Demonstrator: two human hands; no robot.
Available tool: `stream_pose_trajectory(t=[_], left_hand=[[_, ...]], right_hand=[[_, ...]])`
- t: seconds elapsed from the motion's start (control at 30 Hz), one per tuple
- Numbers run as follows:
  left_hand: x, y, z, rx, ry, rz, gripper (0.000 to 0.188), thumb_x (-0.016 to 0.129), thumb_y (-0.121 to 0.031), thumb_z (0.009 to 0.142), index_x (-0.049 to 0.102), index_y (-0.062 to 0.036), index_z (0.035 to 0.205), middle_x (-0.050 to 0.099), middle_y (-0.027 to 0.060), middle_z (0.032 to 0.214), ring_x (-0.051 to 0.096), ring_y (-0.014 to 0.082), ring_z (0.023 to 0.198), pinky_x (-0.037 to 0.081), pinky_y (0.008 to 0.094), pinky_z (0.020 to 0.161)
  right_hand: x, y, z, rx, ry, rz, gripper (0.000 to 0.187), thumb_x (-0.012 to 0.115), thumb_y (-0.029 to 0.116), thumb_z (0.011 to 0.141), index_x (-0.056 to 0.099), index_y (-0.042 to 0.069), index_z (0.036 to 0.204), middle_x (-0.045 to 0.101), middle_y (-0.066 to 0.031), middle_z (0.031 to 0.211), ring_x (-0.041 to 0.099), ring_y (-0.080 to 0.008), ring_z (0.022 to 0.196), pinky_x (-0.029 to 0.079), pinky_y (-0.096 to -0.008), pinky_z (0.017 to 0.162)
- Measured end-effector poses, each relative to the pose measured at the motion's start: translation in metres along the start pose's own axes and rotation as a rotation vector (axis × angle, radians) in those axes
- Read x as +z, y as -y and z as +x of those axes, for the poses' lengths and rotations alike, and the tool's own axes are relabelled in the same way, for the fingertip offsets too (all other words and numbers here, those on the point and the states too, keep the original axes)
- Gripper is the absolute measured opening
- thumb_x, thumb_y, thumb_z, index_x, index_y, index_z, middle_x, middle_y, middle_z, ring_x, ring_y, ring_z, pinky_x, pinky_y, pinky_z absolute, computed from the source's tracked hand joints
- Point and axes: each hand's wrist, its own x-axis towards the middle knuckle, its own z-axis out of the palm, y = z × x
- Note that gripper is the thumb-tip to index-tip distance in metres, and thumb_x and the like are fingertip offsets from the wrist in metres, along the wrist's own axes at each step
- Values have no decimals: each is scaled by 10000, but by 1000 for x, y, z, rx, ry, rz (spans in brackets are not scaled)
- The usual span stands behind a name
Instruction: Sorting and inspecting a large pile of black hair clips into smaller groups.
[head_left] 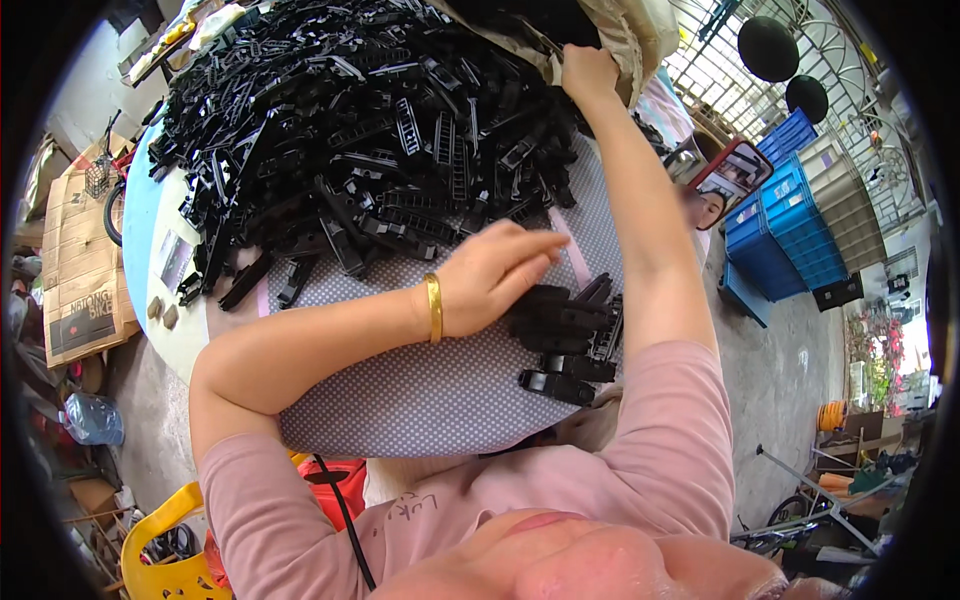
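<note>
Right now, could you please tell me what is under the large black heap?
Dotted cloth shows at the near edge of the heap; what lies under its middle is hidden.

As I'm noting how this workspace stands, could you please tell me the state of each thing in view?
Sack: open, its edge held
Right hand: closed on the sack's edge
Left hand: fingers loosely extended, nothing visible in its grip
Large pile of black parts: heaped loosely
Small group of black parts: bunched near the near edge of the table
Phone: screen lit
Blue crates: stacked
</note>
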Motion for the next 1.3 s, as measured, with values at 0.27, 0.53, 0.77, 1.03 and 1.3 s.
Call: stream_pose_trajectory(t=[0.27, 0.53, 0.77, 1.03, 1.3], left_hand=[[-12, 20, 13, -39, -87, 584, 287, 642, -112, 748, 593, -38, 1020, 564, 88, 1026, 508, 272, 929, 448, 334, 837], [-18, 17, 24, -102, -402, 341, 187, 527, -64, 833, 623, -9, 984, 636, 91, 797, 606, 227, 674, 502, 319, 665], [-35, -9, 32, -672, -464, -571, 279, 473, -101, 905, 533, 62, 1123, 620, 104, 909, 631, 143, 731, 546, 241, 667], [-34, -5, 27, -514, -336, -711, 293, 632, -7, 785, 495, 20, 1042, 617, 99, 920, 635, 168, 786, 531, 252, 704], [-25, -4, 25, -295, -390, 40, 501, 636, 14, 756, 457, -13, 1223, 651, 112, 859, 654, 184, 738, 526, 263, 699]], right_hand=[[-86, 27, -90, -143, -119, 609, 325, 529, 141, 799, 592, 108, 1116, 662, -142, 841, 639, -259, 757, 500, -349, 672], [-117, 16, -143, 26, 333, 1827, 304, 529, 62, 873, 543, -3, 1170, 644, -102, 989, 598, -111, 814, 481, -240, 679], [-124, 21, -157, -36, 460, 1719, 342, 528, 54, 883, 501, 0, 1220, 610, -75, 981, 586, -118, 850, 492, -233, 715], [-138, 41, -164, -122, 439, 1661, 295, 534, 60, 887, 553, 17, 1178, 610, -42, 1004, 560, -86, 862, 478, -217, 736], [-131, 52, -169, -112, 401, 1514, 276, 512, 95, 908, 560, 25, 1171, 587, -4, 935, 510, -62, 726, 440, -195, 655]])
